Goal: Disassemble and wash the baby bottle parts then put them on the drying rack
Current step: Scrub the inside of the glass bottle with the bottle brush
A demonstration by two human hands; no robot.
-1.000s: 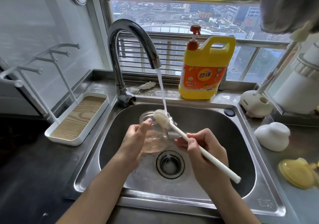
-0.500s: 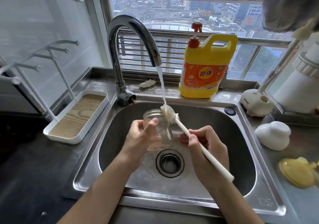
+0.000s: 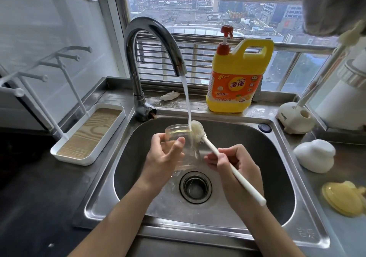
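Observation:
My left hand [image 3: 165, 157] grips the clear baby bottle body [image 3: 179, 133] over the steel sink [image 3: 277, 167], mouth tilted up toward the tap. My right hand [image 3: 235, 169] holds the white handle of a bottle brush [image 3: 198, 129], whose sponge head sits at the bottle's rim under the running water stream [image 3: 186, 96]. The white drying rack [image 3: 87, 134] with a wood-look tray and upright pegs stands on the counter to the left. A white bottle cap [image 3: 315, 155] and a yellow collar part [image 3: 342, 201] lie on the counter to the right.
The curved faucet [image 3: 150, 44] rises behind the sink. A yellow dish soap jug [image 3: 237, 78] with a red pump stands on the sill ledge. A cream brush stand [image 3: 295, 118] and a white appliance [image 3: 348, 98] occupy the right back corner. A small crumpled scrap [image 3: 170, 95] lies near the tap.
The brush head has stayed at the bottle's mouth under the stream while both hands shifted slightly; the bottle sits a little more upright in my left hand.

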